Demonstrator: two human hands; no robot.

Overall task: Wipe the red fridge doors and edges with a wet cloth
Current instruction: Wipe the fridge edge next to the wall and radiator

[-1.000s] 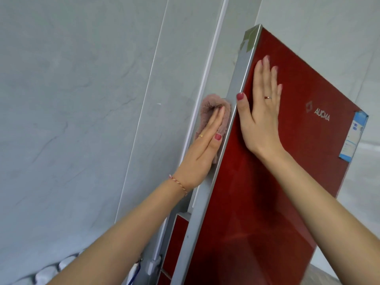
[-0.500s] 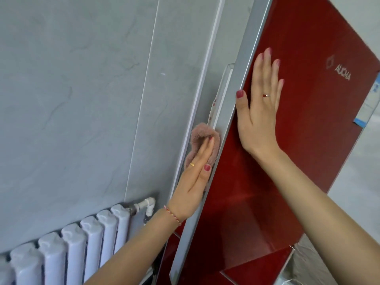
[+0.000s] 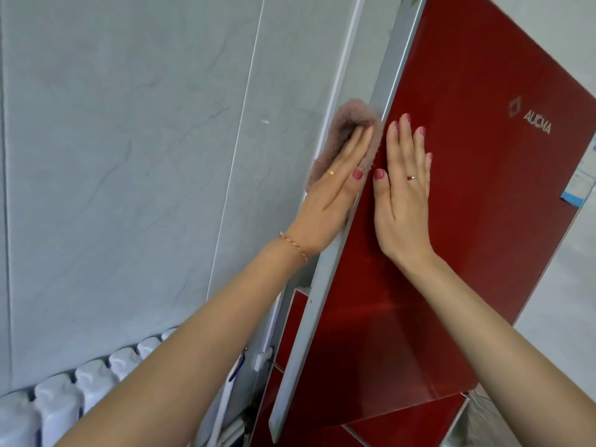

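We find the door (image 3: pixel 451 221) faced in glossy red, smooth as glass, and mirroring the forearm and the light. Its edge (image 3: pixel 325 275) is a strip of matt silver-grey, brushed-metal in look. We note the cloth (image 3: pixel 348 121) as pink, fluffy, deep-piled fabric, rough at its border. The wall (image 3: pixel 129 156) is of large pale grey panels, smooth, with faint veining like stone and a low sheen. The radiator (image 3: pixel 93 382) is white and glossy, enamelled in look. A label (image 3: pixel 580 182) at the door's far side looks like printed paper or film, blue and white. The logo (image 3: pixel 535 121) is silver, metallic in finish.
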